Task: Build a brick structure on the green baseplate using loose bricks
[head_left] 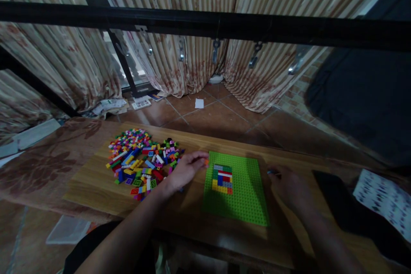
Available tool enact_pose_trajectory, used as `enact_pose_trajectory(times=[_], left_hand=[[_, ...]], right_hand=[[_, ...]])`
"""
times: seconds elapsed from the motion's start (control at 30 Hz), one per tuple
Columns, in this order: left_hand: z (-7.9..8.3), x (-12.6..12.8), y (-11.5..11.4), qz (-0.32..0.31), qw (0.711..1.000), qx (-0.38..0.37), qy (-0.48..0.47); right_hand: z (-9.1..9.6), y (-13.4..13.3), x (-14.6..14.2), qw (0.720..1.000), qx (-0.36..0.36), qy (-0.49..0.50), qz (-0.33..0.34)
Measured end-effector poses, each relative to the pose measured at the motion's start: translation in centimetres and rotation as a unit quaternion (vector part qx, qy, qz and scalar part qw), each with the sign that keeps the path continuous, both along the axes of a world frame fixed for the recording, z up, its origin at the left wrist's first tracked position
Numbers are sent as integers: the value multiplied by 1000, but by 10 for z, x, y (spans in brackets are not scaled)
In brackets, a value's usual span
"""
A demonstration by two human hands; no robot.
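We've orange brick (pixel 206 162) pinched in left hand (pixel 185 171): light, stiff, we judge; best gripped by side walls. Our right hand (pixel 289 186) pinches small bluish piece (pixel 269 172), blurred.

The brick (pixel 206 162) at my left grip (pixel 186 169) is orange; my baseplate (pixel 247 195) is green. The table (pixel 91 182) shows brown wood grain; the curtains (pixel 199 64), beige-and-brown stripes.
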State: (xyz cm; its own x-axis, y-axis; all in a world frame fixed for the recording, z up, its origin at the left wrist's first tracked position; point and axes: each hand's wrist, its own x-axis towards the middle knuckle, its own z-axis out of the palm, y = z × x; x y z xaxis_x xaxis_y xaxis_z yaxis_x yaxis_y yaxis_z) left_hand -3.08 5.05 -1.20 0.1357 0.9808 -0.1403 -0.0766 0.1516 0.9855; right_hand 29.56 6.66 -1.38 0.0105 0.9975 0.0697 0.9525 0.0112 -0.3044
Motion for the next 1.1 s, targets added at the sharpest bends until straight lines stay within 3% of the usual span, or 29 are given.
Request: enact_pose_trajectory(times=[0.13, 0.3, 0.5, 0.67, 0.83, 1.1], left_hand=[[1, 6, -2, 39, 991, -104, -75], [2, 10, -1, 57, 989, -115, -69], [7, 13, 0, 32, 988, -124, -90], [3, 15, 1, 42, 988, -130, -74], [-6, 17, 1, 50, 991, -110, -54], [-4, 18, -1, 8, 999, -41, 10]], right_hand=[[7, -2, -10, 988, 49, 146, -9], [6, -10, -35, 957, 58, 282, 49], [-3, -14, -61, 951, 8, 296, 92], [-12, -13, -73, 938, 10, 322, 129], [-18, -14, -77, 935, 15, 323, 147], [-12, -17, -79, 944, 27, 290, 153]])
